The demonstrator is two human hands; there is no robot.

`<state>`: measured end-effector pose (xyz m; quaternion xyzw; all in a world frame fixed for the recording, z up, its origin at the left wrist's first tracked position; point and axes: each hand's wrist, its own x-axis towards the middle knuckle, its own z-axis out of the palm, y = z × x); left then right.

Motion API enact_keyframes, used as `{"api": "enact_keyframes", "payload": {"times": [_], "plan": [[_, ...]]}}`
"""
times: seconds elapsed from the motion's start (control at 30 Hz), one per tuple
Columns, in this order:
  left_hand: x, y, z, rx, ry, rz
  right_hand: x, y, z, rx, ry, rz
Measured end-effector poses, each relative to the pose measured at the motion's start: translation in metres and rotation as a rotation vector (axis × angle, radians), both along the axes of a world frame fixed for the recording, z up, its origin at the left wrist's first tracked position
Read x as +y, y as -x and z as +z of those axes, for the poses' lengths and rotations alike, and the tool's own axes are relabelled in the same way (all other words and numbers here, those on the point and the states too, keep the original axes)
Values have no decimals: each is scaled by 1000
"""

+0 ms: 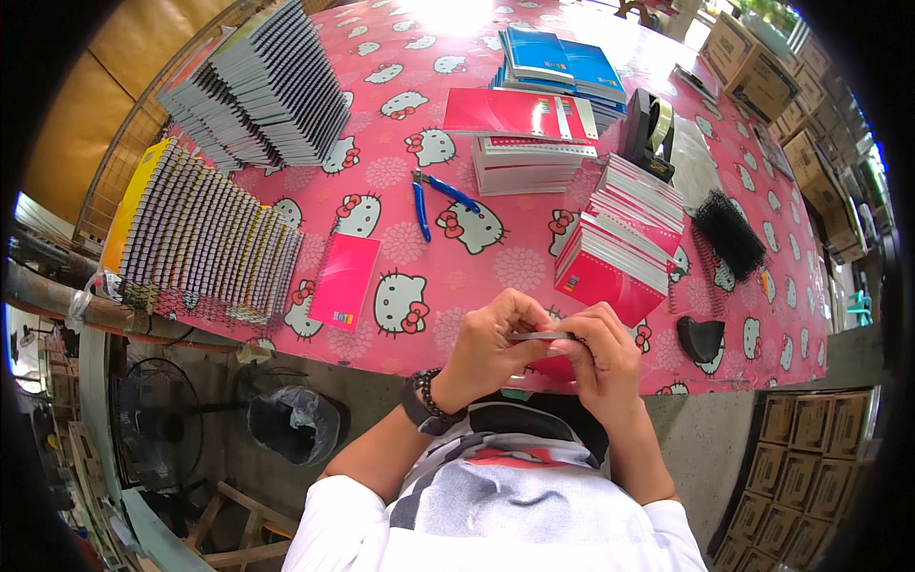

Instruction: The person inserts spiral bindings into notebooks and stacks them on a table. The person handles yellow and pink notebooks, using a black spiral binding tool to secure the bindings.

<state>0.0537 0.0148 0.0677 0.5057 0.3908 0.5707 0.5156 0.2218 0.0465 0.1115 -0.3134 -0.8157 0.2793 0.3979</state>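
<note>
Left hand and right hand are both pinching what looks like a thin notepad, tilted nearly edge-on right by the table's near edge. There's a batch of hole-punched pink notepads just past the right hand, blue-handled pliers farther up the table, and a pink notebook lying flat off to the left.

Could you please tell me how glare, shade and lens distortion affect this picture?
Head view: strong glare bleaches the far edge of the table; head view: the fisheye lens curves the table's near edge and tilts the boxes at right; head view: the fan sits in dim shade; head view: the thin item between the fingers is too hidden to identify.
</note>
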Motion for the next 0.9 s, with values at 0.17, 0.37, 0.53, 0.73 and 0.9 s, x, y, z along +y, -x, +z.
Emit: {"api": "enact_keyframes", "payload": {"times": [0.17,0.37,0.53,0.73,0.9], "plan": [[10,55,25,374,-90,311,18,-11,3,-61,-54,-175],[44,210,-17,1514,-122,409,75,-73,-30,-437,-304,-430],[66,134,28,1207,-452,487,76,-69,-24,-251,-388,-562],[42,12,18,471,160,-54,23,-49,-9,38,35,-220],[15,-7,-37,295,142,11,2,-33,-65,563,517,-303]]}}
